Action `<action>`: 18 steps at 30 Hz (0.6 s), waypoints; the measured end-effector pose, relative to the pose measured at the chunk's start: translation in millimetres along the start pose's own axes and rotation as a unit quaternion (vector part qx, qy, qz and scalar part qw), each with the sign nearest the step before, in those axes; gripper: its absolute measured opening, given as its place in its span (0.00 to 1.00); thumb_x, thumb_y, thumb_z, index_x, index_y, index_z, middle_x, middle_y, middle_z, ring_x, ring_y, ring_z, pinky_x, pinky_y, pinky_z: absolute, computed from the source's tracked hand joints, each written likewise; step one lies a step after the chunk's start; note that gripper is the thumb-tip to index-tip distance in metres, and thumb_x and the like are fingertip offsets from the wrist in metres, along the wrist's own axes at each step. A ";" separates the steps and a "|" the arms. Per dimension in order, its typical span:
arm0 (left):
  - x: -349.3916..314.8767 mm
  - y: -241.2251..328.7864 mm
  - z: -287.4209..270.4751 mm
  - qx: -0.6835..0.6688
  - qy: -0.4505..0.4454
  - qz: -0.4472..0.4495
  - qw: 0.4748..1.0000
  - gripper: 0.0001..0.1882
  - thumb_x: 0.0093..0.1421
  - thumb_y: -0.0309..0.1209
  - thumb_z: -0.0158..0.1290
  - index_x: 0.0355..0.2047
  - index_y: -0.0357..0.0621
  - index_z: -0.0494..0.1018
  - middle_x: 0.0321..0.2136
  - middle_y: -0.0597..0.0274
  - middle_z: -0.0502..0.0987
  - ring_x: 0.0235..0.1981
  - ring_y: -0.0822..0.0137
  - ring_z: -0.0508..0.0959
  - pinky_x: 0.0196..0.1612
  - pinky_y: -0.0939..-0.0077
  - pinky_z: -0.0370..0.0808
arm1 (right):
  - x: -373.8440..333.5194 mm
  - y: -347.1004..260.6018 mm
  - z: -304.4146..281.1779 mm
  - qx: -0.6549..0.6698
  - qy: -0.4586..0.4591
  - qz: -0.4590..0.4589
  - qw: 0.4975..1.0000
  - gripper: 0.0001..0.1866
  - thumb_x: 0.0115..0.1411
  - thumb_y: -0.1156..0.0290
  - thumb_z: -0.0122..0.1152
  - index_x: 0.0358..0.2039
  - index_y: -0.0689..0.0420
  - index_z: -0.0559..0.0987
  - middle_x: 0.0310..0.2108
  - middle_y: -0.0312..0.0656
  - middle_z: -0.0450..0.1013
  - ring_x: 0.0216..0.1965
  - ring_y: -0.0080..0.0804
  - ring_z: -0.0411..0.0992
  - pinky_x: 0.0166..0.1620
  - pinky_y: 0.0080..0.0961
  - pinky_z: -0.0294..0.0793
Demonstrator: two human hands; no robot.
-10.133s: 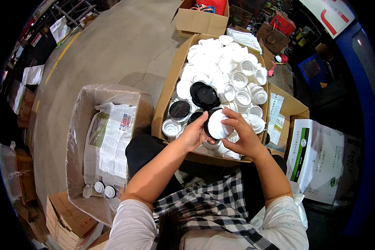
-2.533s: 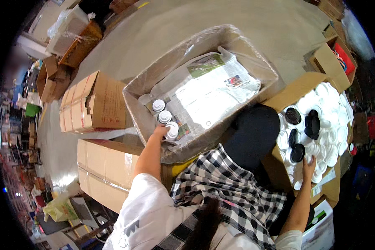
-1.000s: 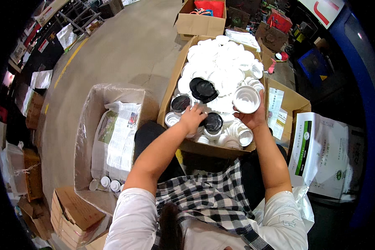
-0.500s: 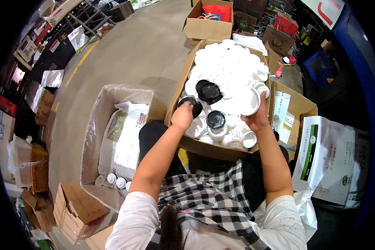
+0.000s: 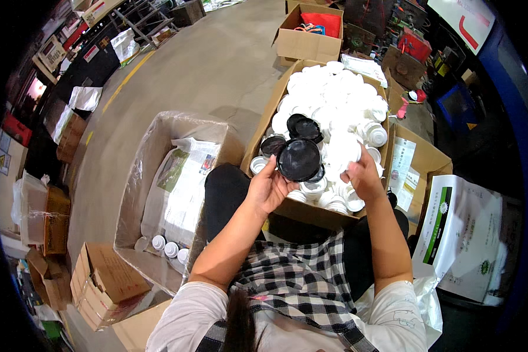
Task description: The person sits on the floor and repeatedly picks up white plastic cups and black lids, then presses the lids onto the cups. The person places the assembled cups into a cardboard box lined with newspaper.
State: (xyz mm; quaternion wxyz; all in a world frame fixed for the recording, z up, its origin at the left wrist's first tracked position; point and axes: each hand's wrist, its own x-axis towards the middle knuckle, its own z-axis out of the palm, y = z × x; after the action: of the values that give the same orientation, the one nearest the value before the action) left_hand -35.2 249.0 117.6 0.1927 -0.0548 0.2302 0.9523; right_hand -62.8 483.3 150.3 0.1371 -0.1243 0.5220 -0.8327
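My left hand (image 5: 268, 189) holds a round black lid (image 5: 299, 159) tilted up, its inner side facing me. In my right hand (image 5: 365, 178) is a round white lid (image 5: 344, 152), gripped at its edge. Both hands are above a cardboard box (image 5: 311, 216) heaped with white lids (image 5: 334, 94). Several more black lids (image 5: 306, 127) rest on the heap behind and beside the held one. The held black lid partly covers one of them.
To the left stands a plastic-lined box (image 5: 129, 182) with newspaper (image 5: 179, 182) and several white capped pieces (image 5: 171, 249) inside. A cardboard box with papers (image 5: 425, 193) adjoins on the right, beside a large white printed package (image 5: 466, 229). A box with red contents (image 5: 305, 44) stands beyond.
My left hand has moved right and turned palm up, showing the black lid's face. My right hand has shifted slightly, with the white lid now turned differently. The whole view has moved a little.
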 end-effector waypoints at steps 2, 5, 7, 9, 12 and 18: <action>-4.6 -3.2 -3.0 -0.025 -0.057 -0.006 0.998 0.21 0.64 0.44 0.32 0.49 0.43 0.62 0.46 0.55 0.70 0.46 0.57 0.72 0.42 0.57 0.75 | -8.0 -5.7 21.0 -0.097 0.021 -0.051 0.994 0.39 0.45 0.70 0.63 0.57 0.62 0.57 0.46 0.40 0.65 0.45 0.26 0.66 0.43 0.20 0.68; -11.2 -11.4 10.9 -0.019 -0.063 -0.003 0.998 0.23 0.64 0.45 0.30 0.51 0.44 0.61 0.48 0.54 0.69 0.48 0.56 0.71 0.44 0.54 0.72 | -14.4 -2.8 32.1 -0.220 0.022 -0.122 0.967 0.40 0.40 0.74 0.66 0.56 0.60 0.60 0.46 0.40 0.63 0.43 0.27 0.66 0.40 0.19 0.69; -16.7 -14.5 20.3 -0.015 -0.097 0.003 0.995 0.23 0.64 0.44 0.29 0.54 0.45 0.59 0.50 0.54 0.66 0.51 0.56 0.68 0.49 0.53 0.69 | -16.7 -1.9 41.8 -0.340 0.044 -0.190 0.920 0.39 0.38 0.71 0.69 0.53 0.61 0.64 0.42 0.42 0.63 0.38 0.27 0.68 0.30 0.17 0.69; -19.6 -22.3 27.9 0.002 -0.062 0.033 0.998 0.23 0.64 0.44 0.30 0.55 0.46 0.57 0.52 0.55 0.64 0.53 0.57 0.66 0.51 0.53 0.66 | -19.5 -9.7 52.0 -0.443 0.037 -0.199 0.873 0.39 0.37 0.70 0.69 0.52 0.62 0.65 0.42 0.44 0.63 0.39 0.30 0.68 0.32 0.20 0.70; -22.3 -28.7 33.6 0.057 -0.041 0.066 0.995 0.23 0.65 0.43 0.31 0.57 0.48 0.54 0.55 0.58 0.60 0.55 0.60 0.62 0.53 0.55 0.64 | -18.7 -8.7 52.1 -0.551 0.039 -0.244 0.797 0.38 0.35 0.66 0.70 0.50 0.62 0.67 0.42 0.48 0.64 0.40 0.40 0.69 0.38 0.28 0.71; -23.5 -35.3 35.8 0.104 -0.030 0.093 0.990 0.22 0.66 0.42 0.30 0.58 0.49 0.50 0.54 0.61 0.60 0.53 0.65 0.63 0.52 0.64 0.64 | -19.4 -6.5 58.2 -0.578 0.030 -0.259 0.774 0.39 0.35 0.64 0.71 0.49 0.62 0.67 0.42 0.49 0.64 0.40 0.43 0.69 0.40 0.31 0.71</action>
State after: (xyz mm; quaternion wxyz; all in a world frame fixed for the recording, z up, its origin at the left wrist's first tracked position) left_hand -0.4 286.3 139.1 0.1148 0.0163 0.3263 0.9381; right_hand -25.1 444.4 179.6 -0.1971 -0.2857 0.8566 -0.3818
